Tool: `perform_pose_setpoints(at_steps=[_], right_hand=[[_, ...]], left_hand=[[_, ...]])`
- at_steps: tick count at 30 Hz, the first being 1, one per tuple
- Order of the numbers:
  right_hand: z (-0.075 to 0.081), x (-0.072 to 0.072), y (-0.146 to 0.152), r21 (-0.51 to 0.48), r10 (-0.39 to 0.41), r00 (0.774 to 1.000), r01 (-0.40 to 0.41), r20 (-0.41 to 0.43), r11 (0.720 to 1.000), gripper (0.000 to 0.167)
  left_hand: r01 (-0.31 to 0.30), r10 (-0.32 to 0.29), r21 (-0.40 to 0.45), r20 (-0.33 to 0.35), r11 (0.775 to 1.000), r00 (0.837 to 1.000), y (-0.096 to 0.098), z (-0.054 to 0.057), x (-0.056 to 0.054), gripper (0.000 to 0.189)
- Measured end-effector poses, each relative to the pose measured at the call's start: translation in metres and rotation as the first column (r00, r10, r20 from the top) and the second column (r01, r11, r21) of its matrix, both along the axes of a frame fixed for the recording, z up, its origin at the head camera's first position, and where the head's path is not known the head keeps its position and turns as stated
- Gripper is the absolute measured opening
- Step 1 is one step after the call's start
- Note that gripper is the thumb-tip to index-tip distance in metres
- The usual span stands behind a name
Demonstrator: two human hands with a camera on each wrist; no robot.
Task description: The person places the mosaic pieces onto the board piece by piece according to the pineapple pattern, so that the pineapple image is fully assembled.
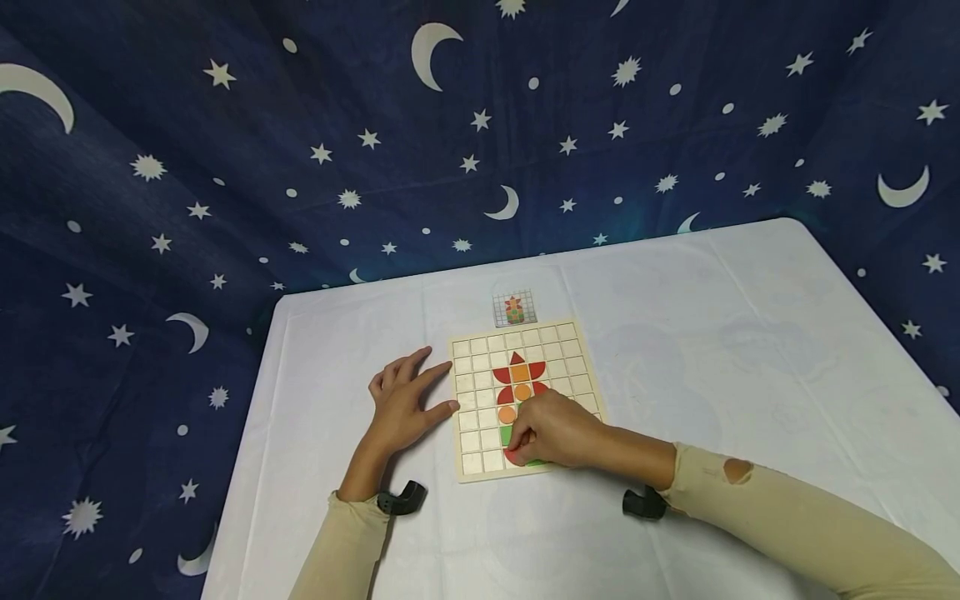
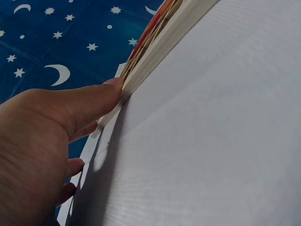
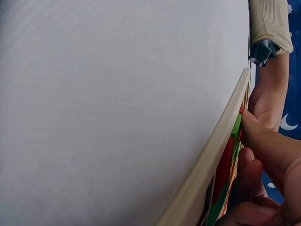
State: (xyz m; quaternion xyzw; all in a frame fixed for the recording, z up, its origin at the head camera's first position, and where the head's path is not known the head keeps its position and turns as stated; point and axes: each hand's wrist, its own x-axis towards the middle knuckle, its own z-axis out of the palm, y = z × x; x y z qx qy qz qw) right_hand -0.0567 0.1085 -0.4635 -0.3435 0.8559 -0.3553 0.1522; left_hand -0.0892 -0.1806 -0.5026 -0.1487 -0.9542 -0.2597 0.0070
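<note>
A square wooden grid board lies on the table, with red, orange and green pieces in its middle columns. My left hand is spread at the board's left side, index finger and thumb touching its edge. In the left wrist view the thumb rests against the board's side. Over the lower part of the board, my right hand has curled fingers and pinches a red curved piece at the bottom row. Green pieces show near its thumb in the right wrist view. The palm hides several cells.
Behind the board lies a small card printed with a grid and a similar coloured figure. White cloth covers the table. A dark blue curtain with moons and stars hangs along the far and left sides.
</note>
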Motion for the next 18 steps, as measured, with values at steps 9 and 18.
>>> perform_pose_setpoints(at_steps=[9, 18], right_hand=[[0.0, -0.001, 0.006, -0.004, -0.017, 1.0, 0.017, -0.006, 1.0, 0.008], [0.017, -0.015, 0.043, -0.067, -0.107, 0.992, 0.102, -0.069, 0.993, 0.01]], left_hand=[[-0.006, 0.006, 0.0, 0.006, 1.0, 1.0, 0.001, 0.001, 0.002, 0.064], [-0.002, 0.001, 0.018, 0.019, 1.0, 1.0, 0.003, 0.004, 0.0, 0.066]])
